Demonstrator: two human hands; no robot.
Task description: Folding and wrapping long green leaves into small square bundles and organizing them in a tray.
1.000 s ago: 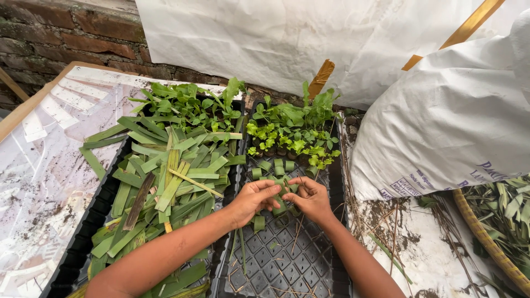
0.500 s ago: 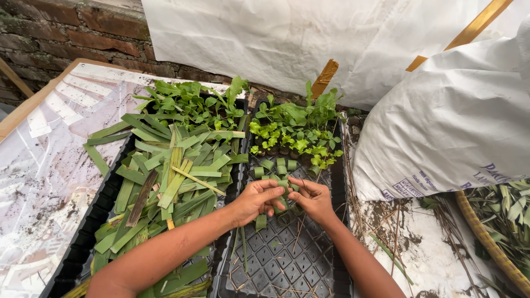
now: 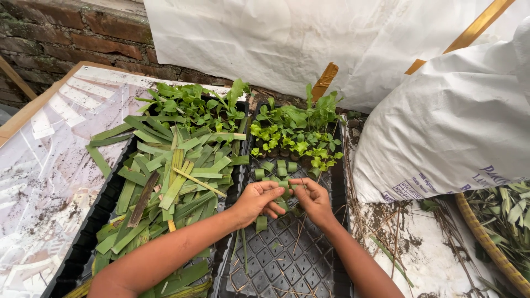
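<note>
Over the black seedling tray [image 3: 287, 259], left hand [image 3: 255, 202] and right hand [image 3: 313, 200] pinch one green leaf strip [image 3: 284, 187].

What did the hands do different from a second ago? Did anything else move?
Very little changed. Both hands stay together over the black tray, with the left hand and right hand still pinching the same green leaf strip; only the fingers shift slightly. The pile of cut leaves, the seedlings and the white sack stayed put.

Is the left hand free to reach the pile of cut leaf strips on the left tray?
Probably yes: the pile of leaf strips lies uncovered beside the left hand, though it's pinching a leaf strip.
</note>
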